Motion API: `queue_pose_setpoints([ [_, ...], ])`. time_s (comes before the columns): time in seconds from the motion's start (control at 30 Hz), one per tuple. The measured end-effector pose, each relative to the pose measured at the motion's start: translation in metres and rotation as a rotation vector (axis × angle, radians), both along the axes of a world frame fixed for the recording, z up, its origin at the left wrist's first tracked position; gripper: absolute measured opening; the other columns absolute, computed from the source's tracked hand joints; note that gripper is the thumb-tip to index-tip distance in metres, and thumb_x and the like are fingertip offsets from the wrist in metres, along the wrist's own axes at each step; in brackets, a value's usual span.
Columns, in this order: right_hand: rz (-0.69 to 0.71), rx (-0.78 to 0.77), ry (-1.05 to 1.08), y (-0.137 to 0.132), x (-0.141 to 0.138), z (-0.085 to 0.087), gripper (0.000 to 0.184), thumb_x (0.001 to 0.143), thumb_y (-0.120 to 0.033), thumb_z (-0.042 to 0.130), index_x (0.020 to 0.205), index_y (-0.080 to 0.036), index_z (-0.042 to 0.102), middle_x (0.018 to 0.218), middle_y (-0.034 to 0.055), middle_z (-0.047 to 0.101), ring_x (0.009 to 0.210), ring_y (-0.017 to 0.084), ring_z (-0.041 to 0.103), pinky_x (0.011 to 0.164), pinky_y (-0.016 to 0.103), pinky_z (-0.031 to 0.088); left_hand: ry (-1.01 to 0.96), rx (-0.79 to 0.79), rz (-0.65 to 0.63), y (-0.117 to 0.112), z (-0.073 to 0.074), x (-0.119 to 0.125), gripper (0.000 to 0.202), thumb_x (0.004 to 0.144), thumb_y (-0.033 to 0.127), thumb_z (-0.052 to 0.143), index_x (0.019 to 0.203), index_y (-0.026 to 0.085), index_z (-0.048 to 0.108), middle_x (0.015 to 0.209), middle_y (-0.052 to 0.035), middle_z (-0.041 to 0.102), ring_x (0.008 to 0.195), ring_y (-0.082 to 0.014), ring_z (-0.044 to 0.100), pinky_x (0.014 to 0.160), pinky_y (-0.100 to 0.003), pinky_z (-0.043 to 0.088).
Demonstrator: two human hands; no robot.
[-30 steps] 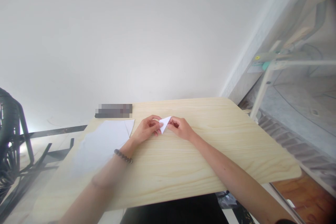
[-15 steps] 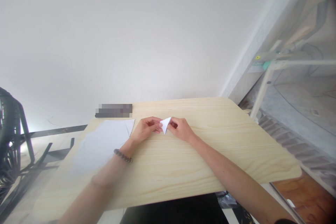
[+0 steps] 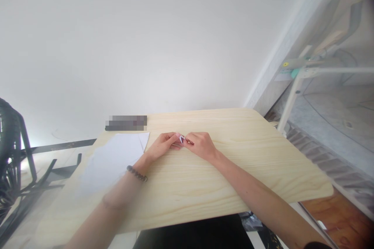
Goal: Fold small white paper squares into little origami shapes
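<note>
A small folded piece of white paper is held between both hands above the middle of the table. My left hand pinches its left side, thumb on top. My right hand grips the right side with curled fingers. Only a narrow, pointed part of the paper shows; the fingers cover the rest. A dark beaded bracelet circles my left wrist. White paper sheets lie to the left, partly behind my left forearm.
The pale wooden table stands against a white wall. A blurred-out dark object sits at its back left. A black chair-like frame is at the left, and a white metal frame at the right.
The folded paper has turned between the fingers: its broad white triangular face is now a narrow tip. My right hand has closed further over it, and both hands stay in about the same place.
</note>
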State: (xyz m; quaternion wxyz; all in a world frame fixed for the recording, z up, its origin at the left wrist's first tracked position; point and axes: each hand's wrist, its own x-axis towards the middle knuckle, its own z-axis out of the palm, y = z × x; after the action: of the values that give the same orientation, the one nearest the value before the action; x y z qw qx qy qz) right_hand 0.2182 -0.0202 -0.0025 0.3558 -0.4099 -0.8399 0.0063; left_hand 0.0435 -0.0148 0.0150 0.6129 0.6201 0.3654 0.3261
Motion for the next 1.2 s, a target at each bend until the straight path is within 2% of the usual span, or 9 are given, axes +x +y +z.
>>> queue_pose_setpoints([
  [0.17, 0.033, 0.016, -0.04, 0.001, -0.001, -0.002, 0.023, 0.08, -0.023, 0.043, 0.061, -0.018, 0.054, 0.057, 0.0017, 0.055, 0.054, 0.01, 0.045, 0.057, 0.025, 0.026, 0.003, -0.04, 0.012, -0.001, 0.003, 0.001, 0.041, 0.078, 0.046, 0.045, 0.082, 0.01, 0.063, 0.078, -0.009, 0.064, 0.079, -0.0191, 0.058, 0.078, -0.035, 0.046],
  [0.33, -0.039, 0.105, -0.12, 0.0, -0.002, -0.002, 0.022, 0.08, -0.021, 0.042, 0.062, -0.017, 0.053, 0.057, 0.0015, 0.056, 0.053, 0.01, 0.045, 0.057, 0.026, 0.024, 0.006, -0.047, 0.029, 0.0, 0.003, 0.002, 0.035, 0.074, 0.042, 0.052, 0.082, 0.01, 0.063, 0.08, -0.0082, 0.063, 0.08, -0.0194, 0.057, 0.077, -0.034, 0.046],
  [0.47, -0.07, 0.104, -0.103, 0.001, -0.003, -0.001, 0.023, 0.08, -0.019, 0.041, 0.06, -0.017, 0.052, 0.057, 0.0021, 0.056, 0.053, 0.01, 0.046, 0.058, 0.026, 0.023, 0.002, -0.021, 0.071, 0.002, 0.001, 0.002, 0.03, 0.07, 0.039, 0.057, 0.08, 0.012, 0.063, 0.078, -0.0051, 0.062, 0.078, -0.0172, 0.055, 0.076, -0.033, 0.046],
  [0.63, -0.107, 0.043, -0.027, 0.003, -0.003, 0.002, 0.021, 0.08, -0.021, 0.043, 0.06, -0.017, 0.052, 0.056, 0.0017, 0.055, 0.053, 0.01, 0.044, 0.06, 0.025, 0.025, 0.048, 0.063, 0.146, 0.004, -0.001, 0.001, 0.031, 0.068, 0.04, 0.059, 0.083, 0.012, 0.063, 0.078, -0.0046, 0.063, 0.073, -0.0152, 0.056, 0.073, -0.028, 0.044],
  [0.8, -0.079, -0.067, 0.038, 0.003, -0.001, 0.004, 0.013, 0.078, -0.022, 0.046, 0.067, -0.018, 0.053, 0.059, -0.0003, 0.055, 0.054, 0.01, 0.043, 0.061, 0.024, 0.029, 0.014, 0.029, 0.197, 0.006, -0.007, 0.0, 0.036, 0.064, 0.04, 0.063, 0.089, 0.014, 0.062, 0.082, -0.0048, 0.065, 0.075, -0.0163, 0.058, 0.072, -0.028, 0.045],
  [0.93, 0.005, -0.21, 0.113, 0.003, 0.003, 0.003, 0.006, 0.075, -0.021, 0.048, 0.078, -0.019, 0.054, 0.067, -0.001, 0.056, 0.056, 0.009, 0.045, 0.058, 0.022, 0.032, -0.023, 0.044, 0.216, 0.007, -0.011, 0.0, 0.036, 0.063, 0.039, 0.065, 0.089, 0.014, 0.063, 0.085, -0.0053, 0.066, 0.078, -0.0173, 0.059, 0.074, -0.029, 0.045],
  [1.03, 0.094, -0.304, 0.18, 0.004, 0.005, 0.002, 0.014, 0.074, -0.02, 0.048, 0.087, -0.019, 0.054, 0.076, 0.0, 0.058, 0.057, 0.008, 0.047, 0.057, 0.021, 0.035, 0.022, 0.107, 0.216, 0.007, -0.011, 0.0, 0.034, 0.066, 0.038, 0.063, 0.09, 0.014, 0.064, 0.088, -0.0048, 0.066, 0.08, -0.0179, 0.059, 0.076, -0.029, 0.043],
  [1.2, 0.145, -0.337, 0.288, 0.004, 0.006, 0.003, 0.018, 0.079, -0.029, 0.046, 0.087, -0.017, 0.056, 0.078, 0.0016, 0.057, 0.057, 0.008, 0.048, 0.055, 0.021, 0.038, 0.068, 0.213, 0.261, 0.007, -0.011, -0.002, 0.029, 0.066, 0.036, 0.063, 0.087, 0.015, 0.066, 0.088, -0.004, 0.067, 0.082, -0.0194, 0.058, 0.076, -0.028, 0.043],
])
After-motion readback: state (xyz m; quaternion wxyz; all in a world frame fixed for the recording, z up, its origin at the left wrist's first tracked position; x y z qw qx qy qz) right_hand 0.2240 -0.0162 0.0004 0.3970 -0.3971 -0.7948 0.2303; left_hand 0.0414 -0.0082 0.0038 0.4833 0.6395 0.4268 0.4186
